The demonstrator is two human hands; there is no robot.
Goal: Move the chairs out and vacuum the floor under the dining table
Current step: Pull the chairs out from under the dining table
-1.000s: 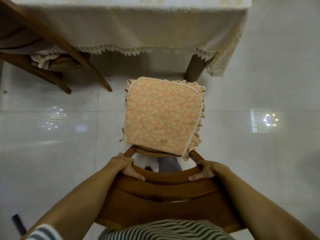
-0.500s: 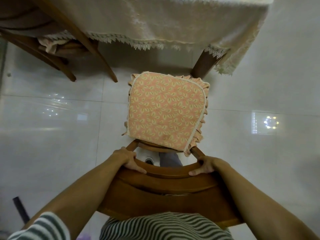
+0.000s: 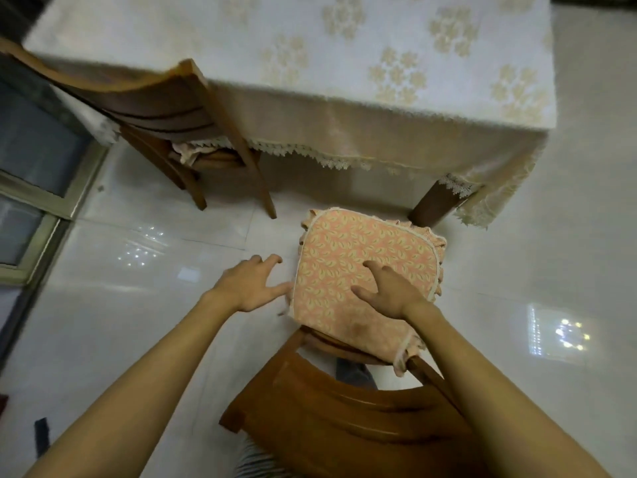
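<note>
A wooden chair [image 3: 331,422] with a pink patterned seat cushion [image 3: 348,270] stands on the floor just in front of me, clear of the dining table [image 3: 344,74] with its cream lace cloth. My left hand [image 3: 253,286] hovers open beside the cushion's left edge, fingers spread. Over the cushion my right hand [image 3: 389,291] is open too, holding nothing. A second wooden chair [image 3: 165,115] is tucked against the table at the left. No vacuum is in view.
A table leg [image 3: 434,205] stands just beyond the cushion's far right corner. A framed glass door or window [image 3: 31,174] runs along the left. Glossy white floor tiles [image 3: 551,270] stretch to the right. A dark object [image 3: 41,439] lies at bottom left.
Both hands have let go of the chair's backrest and reached forward, open, toward the cushion. The view has lifted, showing the tabletop and the second chair.
</note>
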